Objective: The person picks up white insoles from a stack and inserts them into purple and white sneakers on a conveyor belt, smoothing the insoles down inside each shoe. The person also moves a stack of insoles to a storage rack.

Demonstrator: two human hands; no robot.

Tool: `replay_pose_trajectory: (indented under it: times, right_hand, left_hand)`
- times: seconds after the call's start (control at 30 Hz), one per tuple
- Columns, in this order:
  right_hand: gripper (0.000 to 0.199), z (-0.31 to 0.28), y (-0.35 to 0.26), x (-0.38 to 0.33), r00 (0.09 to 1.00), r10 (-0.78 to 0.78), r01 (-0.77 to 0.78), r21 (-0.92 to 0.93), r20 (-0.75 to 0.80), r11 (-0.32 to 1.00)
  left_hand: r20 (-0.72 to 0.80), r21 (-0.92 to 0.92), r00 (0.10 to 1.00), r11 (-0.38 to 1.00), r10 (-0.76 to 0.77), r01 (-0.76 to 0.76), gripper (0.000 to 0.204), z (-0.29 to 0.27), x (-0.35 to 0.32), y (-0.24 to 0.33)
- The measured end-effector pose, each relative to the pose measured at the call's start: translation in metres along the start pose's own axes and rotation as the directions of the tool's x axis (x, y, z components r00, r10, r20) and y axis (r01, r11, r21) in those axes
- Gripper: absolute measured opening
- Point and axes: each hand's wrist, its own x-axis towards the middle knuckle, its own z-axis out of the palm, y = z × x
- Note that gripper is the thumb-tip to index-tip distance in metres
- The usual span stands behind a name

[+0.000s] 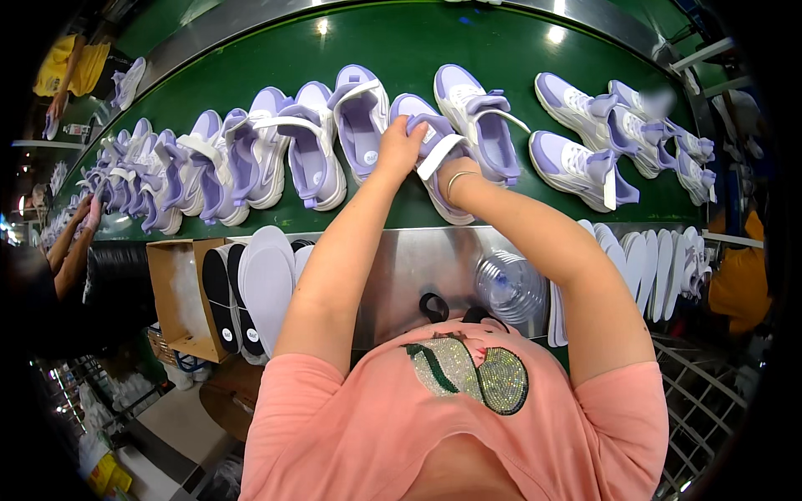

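Lilac-and-white shoe (434, 134) is at the near edge of the green work surface (393, 37), between two similar shoes (458, 88), with its toe pointing away from the person. The left hand (404, 144) is clamped on its front part, while the right hand (459, 169) is inside the opening beside the white strap (439, 157), so I cannot tell if its hidden fingers are gripping.
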Motion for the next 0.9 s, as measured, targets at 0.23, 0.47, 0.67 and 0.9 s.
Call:
replay_pose_trajectory:
  times: [0.23, 0.47, 0.67, 0.9]
  right_hand:
    - [0.030, -0.010, 0.010, -0.041, 0.955, -0.221, 0.228, -0.011, 0.197, 0.974]
    - [0.031, -0.015, 0.018, -0.041, 0.976, -0.211, 0.205, 0.092, 0.056, 0.974]
    - [0.026, -0.019, 0.026, -0.011, 0.619, -0.228, 0.215, -0.116, -0.752, 0.970]
    - [0.012, -0.034, 0.030, 0.011, 0.759, -0.116, 0.286, 0.168, -0.641, 0.944]
  left_hand:
    - [-0.080, 0.006, 0.995, 0.998, 0.057, -0.056, 0.034, 0.000, -0.004, -0.007]
    - [0.031, -0.258, 0.976, 0.942, -0.215, 0.216, 0.044, -0.003, -0.018, 0.029]
    - [0.182, -0.366, 0.918, 0.843, -0.351, 0.395, 0.044, -0.008, -0.018, 0.046]
    - [0.195, -0.274, 0.914, 0.875, -0.357, 0.400, 0.046, -0.005, -0.014, 0.048]
